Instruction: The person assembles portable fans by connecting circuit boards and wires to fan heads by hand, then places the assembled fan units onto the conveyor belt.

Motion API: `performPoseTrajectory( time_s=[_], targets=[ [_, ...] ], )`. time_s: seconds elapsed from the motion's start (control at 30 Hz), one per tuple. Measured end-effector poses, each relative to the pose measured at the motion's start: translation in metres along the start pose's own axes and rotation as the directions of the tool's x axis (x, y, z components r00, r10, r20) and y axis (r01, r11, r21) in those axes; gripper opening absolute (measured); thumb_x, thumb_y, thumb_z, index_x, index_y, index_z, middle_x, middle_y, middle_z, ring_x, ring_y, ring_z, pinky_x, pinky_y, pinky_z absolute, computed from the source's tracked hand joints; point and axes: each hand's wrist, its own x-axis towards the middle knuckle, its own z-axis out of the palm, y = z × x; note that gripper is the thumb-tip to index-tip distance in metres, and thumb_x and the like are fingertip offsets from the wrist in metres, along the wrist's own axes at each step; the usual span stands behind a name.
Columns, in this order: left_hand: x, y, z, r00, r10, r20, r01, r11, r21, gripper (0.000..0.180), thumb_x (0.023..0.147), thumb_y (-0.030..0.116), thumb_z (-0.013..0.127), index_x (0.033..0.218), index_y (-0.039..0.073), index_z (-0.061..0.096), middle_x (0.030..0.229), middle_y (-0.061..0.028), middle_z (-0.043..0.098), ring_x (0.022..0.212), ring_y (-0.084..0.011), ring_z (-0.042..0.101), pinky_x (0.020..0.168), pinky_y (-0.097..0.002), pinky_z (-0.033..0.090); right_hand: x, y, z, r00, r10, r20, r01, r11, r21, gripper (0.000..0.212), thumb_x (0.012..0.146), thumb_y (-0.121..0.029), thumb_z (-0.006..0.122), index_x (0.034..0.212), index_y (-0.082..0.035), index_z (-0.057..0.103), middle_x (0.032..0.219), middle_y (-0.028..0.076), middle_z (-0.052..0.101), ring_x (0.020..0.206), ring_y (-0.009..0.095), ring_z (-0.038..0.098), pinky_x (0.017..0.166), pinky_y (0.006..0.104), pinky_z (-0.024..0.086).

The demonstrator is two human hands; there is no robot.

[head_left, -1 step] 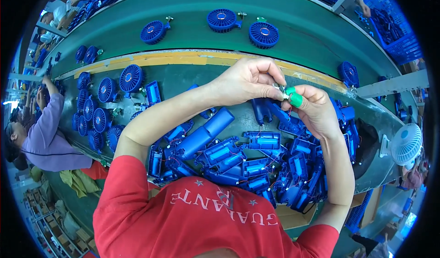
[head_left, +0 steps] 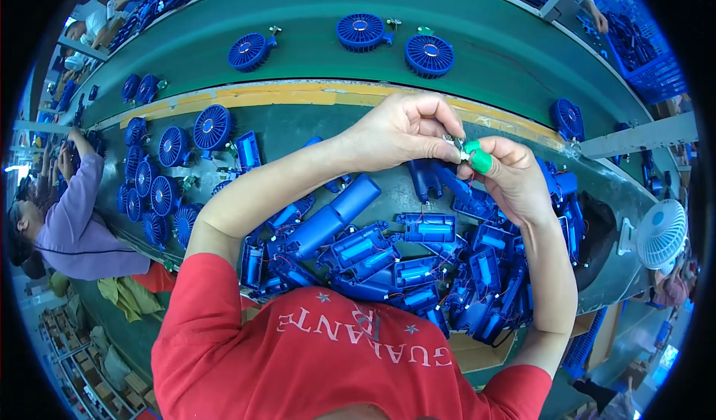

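Observation:
Above a heap of blue handle housings [head_left: 429,227], my two hands meet fingertip to fingertip. My left hand [head_left: 406,133] pinches a small circuit board [head_left: 452,141], mostly covered by its thumb and index finger. A small white plug [head_left: 464,155] sits against it, between the two hands. My right hand [head_left: 511,172] has green wrap [head_left: 481,162] on its fingertips and closes on the plug's end, where thin red wires hang down. Whether plug and board are joined, I cannot tell. Many housings below hold blue cylindrical cells and trail thin wires.
Blue round fan heads [head_left: 173,146] stand on the table at left, more on the green conveyor [head_left: 313,47] beyond a yellow-taped ledge [head_left: 298,94]. A white fan [head_left: 661,233] stands at right, a blue crate [head_left: 645,43] far right. A co-worker in purple [head_left: 74,226] sits at left.
My hands and the parts in them look unmoved. At the far upper right, another person's hand has shifted slightly down beside the crate.

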Motion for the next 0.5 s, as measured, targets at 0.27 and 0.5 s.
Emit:
performPoseTrajectory(
  time_s=[0.27, 0.5],
  targets=[
    [0.000, -0.005, 0.002, 0.986, -0.160, 0.045, 0.162, 0.984, -0.072, 0.025, 0.113, -0.005, 0.087, 0.137, -0.002, 0.078, 0.144, -0.0139, 0.076, 0.131, -0.0205, 0.082, 0.117, -0.0363, 0.069, -0.008, -0.004, 0.000, 0.999, -0.036, 0.010, 0.037, 0.982, -0.185, 0.020, 0.121, -0.020, 0.086, 0.129, -0.002, 0.087, 0.115, 0.003, 0.088, 0.106, 0.011, 0.078, 0.101, 0.0293, 0.062],
    [0.011, -0.009, 0.022, 0.998, -0.059, -0.018, 0.058, 0.998, -0.035, 0.020, 0.115, -0.001, 0.088, 0.132, -0.001, 0.077, 0.137, -0.0116, 0.079, 0.120, -0.0181, 0.085, 0.104, -0.0355, 0.073, -0.010, -0.004, -0.012, 0.997, -0.062, -0.043, 0.049, 0.966, -0.253, 0.019, 0.121, -0.021, 0.085, 0.123, -0.003, 0.088, 0.107, 0.001, 0.087, 0.101, 0.010, 0.076, 0.097, 0.0283, 0.061]
  ],
)
